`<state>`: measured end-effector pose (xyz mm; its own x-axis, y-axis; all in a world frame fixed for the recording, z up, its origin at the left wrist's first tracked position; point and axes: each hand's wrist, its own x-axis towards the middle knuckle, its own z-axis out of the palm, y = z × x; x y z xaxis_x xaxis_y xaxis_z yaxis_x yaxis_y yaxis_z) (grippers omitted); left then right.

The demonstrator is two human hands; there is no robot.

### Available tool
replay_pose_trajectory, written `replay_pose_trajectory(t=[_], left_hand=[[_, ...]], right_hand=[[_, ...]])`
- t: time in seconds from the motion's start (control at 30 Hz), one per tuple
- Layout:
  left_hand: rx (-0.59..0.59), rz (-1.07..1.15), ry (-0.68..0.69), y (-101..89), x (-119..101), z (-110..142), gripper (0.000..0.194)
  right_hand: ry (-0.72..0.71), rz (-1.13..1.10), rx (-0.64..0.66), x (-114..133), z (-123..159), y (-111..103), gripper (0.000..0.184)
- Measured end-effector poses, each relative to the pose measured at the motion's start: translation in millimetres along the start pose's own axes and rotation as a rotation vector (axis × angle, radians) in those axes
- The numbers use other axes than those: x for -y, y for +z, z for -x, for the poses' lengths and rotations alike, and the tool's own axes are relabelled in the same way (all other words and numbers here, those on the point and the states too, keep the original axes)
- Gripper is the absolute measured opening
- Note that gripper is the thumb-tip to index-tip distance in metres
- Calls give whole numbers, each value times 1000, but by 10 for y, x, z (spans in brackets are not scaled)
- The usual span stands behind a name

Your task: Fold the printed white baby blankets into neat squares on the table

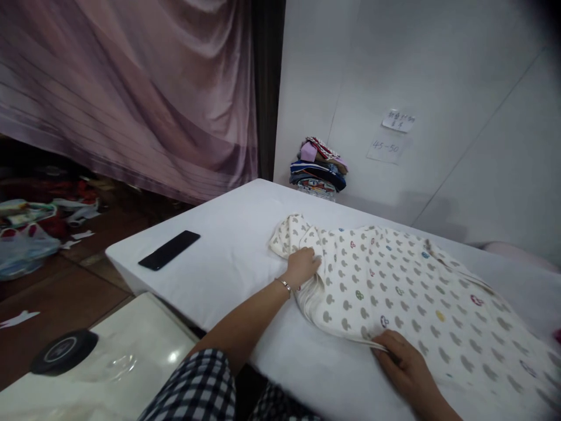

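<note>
A white garment (pixel 372 275) with a print of grey mushrooms and a few coloured ones lies spread over the right half of the white-covered table. What looks like a sleeve sticks out at its far left end. My left hand (pixel 302 267), with a bracelet at the wrist, is closed on the cloth by that sleeve, where the layers bunch into folds. Lower right, my right hand (pixel 402 363) pinches the garment's near edge between thumb and fingers. The garment's right end blurs toward the frame's edge.
A black phone (pixel 170 250) lies on the table (pixel 228 234) at left. Folded clothes (pixel 318 166) are stacked by the wall beyond the far edge. A white surface with a black round object (pixel 64 352) stands at near left. Plastic bags (pixel 26 248) lie on the floor; a pink curtain (pixel 175 88) hangs behind.
</note>
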<state>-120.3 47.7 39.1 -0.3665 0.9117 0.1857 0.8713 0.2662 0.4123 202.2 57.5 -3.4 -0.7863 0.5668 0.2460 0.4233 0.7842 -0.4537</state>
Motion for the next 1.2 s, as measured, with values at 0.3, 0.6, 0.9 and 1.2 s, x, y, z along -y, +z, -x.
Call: replay_pose_trajectory(t=[0.3,0.6,0.9,1.2], left_hand=[[-94,248,-265,35,215,38,11],[-52,183,-415,-6,82,-144,43],[-122,-32,257,303,-294,31,30],[-161,763,-448,259,-182,-226,28]], right_hand=[[2,-24,-13,53,-13,-26,18],[33,-65,-20,81,-15,-36,22],[36,-130,21,10,0,-33,21],[30,-205,34,-13,-36,-68,19]])
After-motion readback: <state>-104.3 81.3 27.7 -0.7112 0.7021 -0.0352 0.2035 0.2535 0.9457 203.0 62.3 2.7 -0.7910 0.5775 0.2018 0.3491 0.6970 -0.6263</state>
